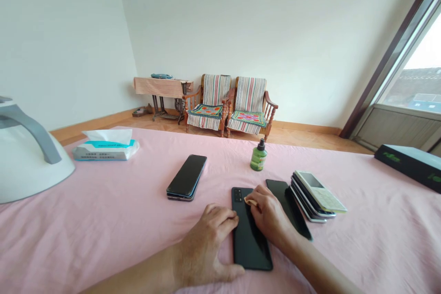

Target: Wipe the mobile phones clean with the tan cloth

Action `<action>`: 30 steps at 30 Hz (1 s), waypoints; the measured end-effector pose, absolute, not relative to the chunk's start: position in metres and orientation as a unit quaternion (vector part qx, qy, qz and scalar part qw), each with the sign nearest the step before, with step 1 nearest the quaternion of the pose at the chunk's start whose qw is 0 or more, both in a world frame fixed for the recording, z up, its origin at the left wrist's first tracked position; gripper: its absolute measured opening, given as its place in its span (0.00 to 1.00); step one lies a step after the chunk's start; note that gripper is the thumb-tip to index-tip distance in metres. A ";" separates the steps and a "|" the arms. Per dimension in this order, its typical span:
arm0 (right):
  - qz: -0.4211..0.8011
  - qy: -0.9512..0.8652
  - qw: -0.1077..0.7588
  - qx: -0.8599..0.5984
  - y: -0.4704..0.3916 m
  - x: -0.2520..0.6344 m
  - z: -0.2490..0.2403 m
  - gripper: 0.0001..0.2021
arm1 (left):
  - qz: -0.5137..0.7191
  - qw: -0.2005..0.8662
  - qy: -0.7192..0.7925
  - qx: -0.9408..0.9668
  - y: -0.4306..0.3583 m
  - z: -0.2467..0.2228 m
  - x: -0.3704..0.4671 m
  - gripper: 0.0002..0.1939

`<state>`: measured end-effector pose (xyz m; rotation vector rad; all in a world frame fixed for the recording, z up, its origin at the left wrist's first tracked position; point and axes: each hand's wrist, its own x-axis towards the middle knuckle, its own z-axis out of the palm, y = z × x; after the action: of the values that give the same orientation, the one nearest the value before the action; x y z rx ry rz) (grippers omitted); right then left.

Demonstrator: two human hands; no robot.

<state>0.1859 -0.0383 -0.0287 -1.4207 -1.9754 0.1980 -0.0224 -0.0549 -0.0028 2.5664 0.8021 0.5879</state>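
Observation:
A dark smartphone [253,243] lies back side up on the pink cloth, its camera block at the far left corner. My left hand [210,243] braces it, curled fingers on its left edge and the thumb at its lower left corner. With closed fingers, my right hand [270,213] presses a small cream cloth [251,201] on the phone's back near the cameras. The cloth is mostly hidden by the fingers. Just right of this hand, partly behind the forearm, lies another dark phone [280,191].
Right of the hands is a stack of phones [317,188]; a smaller stack [188,177] lies left. A green spray bottle [258,156] stands beyond. The pink-covered table [113,229] also bears a tissue pack [105,147], a white appliance [31,161] and a black box [409,165].

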 end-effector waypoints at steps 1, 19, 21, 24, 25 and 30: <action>0.073 -0.760 0.342 -0.548 -0.034 0.187 -0.029 0.14 | 0.210 0.194 0.288 0.914 -0.055 -0.002 -0.022 0.39; 0.055 -0.744 0.351 -0.566 -0.027 0.176 -0.031 0.13 | 0.202 0.186 0.290 0.917 -0.056 -0.001 -0.023 0.39; 0.057 -0.745 0.349 -0.565 -0.030 0.177 -0.032 0.12 | 0.202 0.183 0.287 0.919 -0.056 0.000 -0.023 0.38; 0.056 -0.748 0.346 -0.563 -0.025 0.179 -0.034 0.12 | 0.212 0.176 0.279 0.920 -0.055 -0.001 -0.023 0.38; 0.053 -0.747 0.347 -0.565 -0.021 0.179 -0.035 0.12 | 0.214 0.175 0.278 0.920 -0.055 -0.001 -0.023 0.38; 0.039 -0.736 0.349 -0.578 0.001 0.173 -0.035 0.14 | 0.206 0.171 0.279 0.922 -0.055 0.000 -0.023 0.38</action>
<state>0.1732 0.0006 -0.0349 -1.4981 -1.9075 0.1020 -0.0225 -0.0554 0.0005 2.6190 0.7912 0.5839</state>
